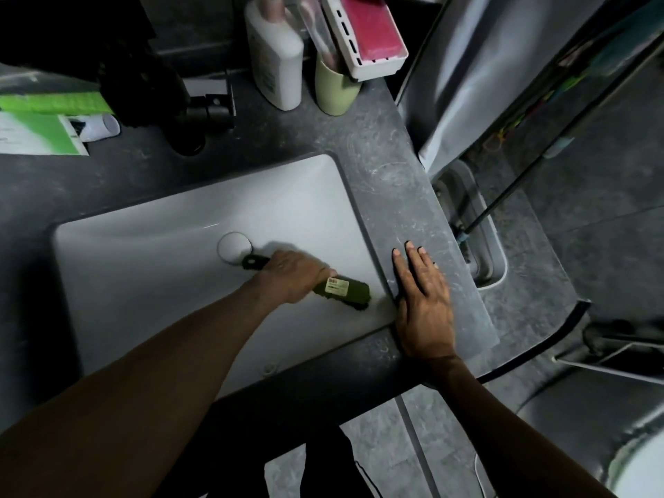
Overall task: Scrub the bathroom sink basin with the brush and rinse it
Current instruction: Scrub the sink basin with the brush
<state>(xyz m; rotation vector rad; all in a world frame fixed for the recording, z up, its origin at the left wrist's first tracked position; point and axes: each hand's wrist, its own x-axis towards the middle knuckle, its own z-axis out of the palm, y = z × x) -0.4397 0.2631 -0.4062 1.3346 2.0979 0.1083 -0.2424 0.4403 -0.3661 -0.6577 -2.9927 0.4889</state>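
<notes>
Gripping the brush (345, 290), left hand (293, 273), bristles seemingly against basin (143, 282); right hand (424, 303) flat, fingers (414, 258) straight, on countertop (388, 174).

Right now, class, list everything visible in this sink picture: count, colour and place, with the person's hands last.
sink basin: 1, white, set in the countertop
drain cover: 1, white, basin floor
brush: 1, dark green, in the basin near its right edge
countertop: 1, mottled grey, around the basin
tap: 1, black, behind the basin
bottle: 1, white, back of the countertop
cup: 1, pale green, right of the bottle
basket: 1, white, above the cup, holding a pink block
packet: 1, green and white, far left
left hand: 1, grips the brush handle
right hand: 1, flat on the countertop beside the basin
</notes>
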